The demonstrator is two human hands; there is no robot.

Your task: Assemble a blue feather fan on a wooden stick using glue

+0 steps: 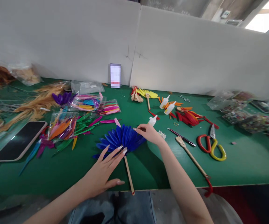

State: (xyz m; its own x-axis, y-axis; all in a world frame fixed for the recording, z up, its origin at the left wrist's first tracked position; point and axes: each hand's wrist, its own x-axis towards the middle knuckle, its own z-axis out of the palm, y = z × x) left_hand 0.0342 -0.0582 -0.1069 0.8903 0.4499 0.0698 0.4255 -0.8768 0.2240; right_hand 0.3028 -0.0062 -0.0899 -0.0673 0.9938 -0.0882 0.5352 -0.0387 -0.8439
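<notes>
Grn tbl (pixel 248 168) w/ blue feather fan (pixel 124 138), scissors (pixel 212 133), pen (pixel 181 137)

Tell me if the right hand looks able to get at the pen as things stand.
Likely yes: the pen lies uncovered nearby, though the right hand is at the blue feathers.

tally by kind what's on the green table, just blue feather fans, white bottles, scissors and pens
Blue feather fan: 1
White bottles: 3
Scissors: 1
Pen: 1
Total: 6
</notes>
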